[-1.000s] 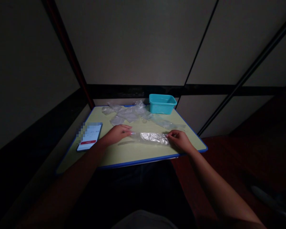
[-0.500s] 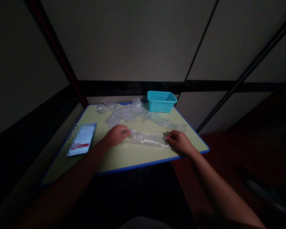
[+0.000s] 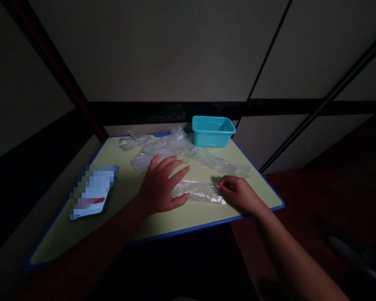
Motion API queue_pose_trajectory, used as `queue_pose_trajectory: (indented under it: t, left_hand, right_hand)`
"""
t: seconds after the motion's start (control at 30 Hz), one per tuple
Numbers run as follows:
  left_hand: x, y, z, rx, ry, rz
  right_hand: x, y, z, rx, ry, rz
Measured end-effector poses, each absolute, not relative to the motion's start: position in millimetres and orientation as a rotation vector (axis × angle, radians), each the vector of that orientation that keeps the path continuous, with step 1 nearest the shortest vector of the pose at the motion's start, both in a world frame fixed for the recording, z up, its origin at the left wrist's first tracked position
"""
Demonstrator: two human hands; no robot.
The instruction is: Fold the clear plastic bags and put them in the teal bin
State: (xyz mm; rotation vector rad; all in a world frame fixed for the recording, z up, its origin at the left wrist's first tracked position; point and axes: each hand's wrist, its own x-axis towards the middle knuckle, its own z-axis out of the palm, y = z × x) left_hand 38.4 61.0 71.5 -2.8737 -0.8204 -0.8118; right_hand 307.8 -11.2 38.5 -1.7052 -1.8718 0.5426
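A clear plastic bag (image 3: 203, 192) lies stretched out near the front of the table. My right hand (image 3: 236, 191) pinches its right end between thumb and fingers. Over the bag's left end, my left hand (image 3: 163, 184) is spread open, palm down, and covers part of it; whether the palm presses on the plastic I cannot tell. Behind my hands lies a heap of crumpled clear plastic bags (image 3: 163, 145). Another long clear bag (image 3: 221, 162) reaches from that heap toward the table's right side.
A turquoise plastic basket (image 3: 213, 138) stands at the back right of the yellowish table (image 3: 156, 225), which has a blue rim. At the left lies a phone or tablet (image 3: 95, 192) with its screen lit and partly blurred out. A panelled wall rises behind.
My left hand has let go of the bag's left end and opened, fingers now spread above it. My right hand still pinches the right end. The view has shifted slightly.
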Motion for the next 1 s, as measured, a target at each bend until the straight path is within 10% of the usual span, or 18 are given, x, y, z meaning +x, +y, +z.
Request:
queue_pose_trajectory:
  t: [1.0]
  left_hand:
    - [23, 82, 43, -3.234, -0.777, -0.390]
  right_hand:
    - [312, -17, 21, -1.697, -1.703, 0.582]
